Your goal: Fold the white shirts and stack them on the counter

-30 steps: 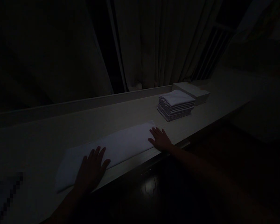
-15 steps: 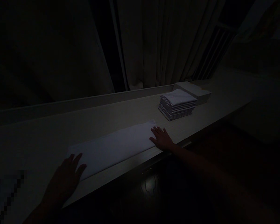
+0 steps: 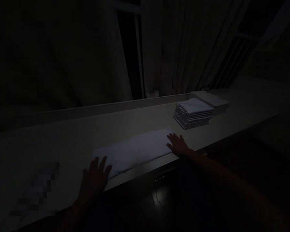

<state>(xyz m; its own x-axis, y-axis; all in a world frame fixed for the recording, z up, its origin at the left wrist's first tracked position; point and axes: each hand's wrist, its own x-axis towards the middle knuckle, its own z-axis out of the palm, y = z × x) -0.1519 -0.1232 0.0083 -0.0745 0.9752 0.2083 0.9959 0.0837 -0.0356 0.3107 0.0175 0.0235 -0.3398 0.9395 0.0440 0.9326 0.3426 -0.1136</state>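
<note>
A long folded white cloth (image 3: pixel 137 149) lies flat along the front of a pale tabletop. On its left end rests my left hand (image 3: pixel 96 174), palm down with fingers spread. My right hand (image 3: pixel 178 145) lies on the opposite end, fingers apart and flat. Neither hand grips the cloth. Beyond my right hand stands a neat stack of folded white cloths (image 3: pixel 193 112). The scene is very dim, so finer details of the fabric do not show.
Behind the cloth stack sits a pale box (image 3: pixel 210 98). A raised ledge (image 3: pixel 125 105) runs along the back of the tabletop (image 3: pixel 70 138), with curtains (image 3: pixel 171 48) behind it. A pixelated patch covers something at the lower left.
The view has swung left, so everything appears further right. My left hand seems a little nearer my right one; the cloth's left part looks slightly rumpled. Both hands stay on the cloth.
</note>
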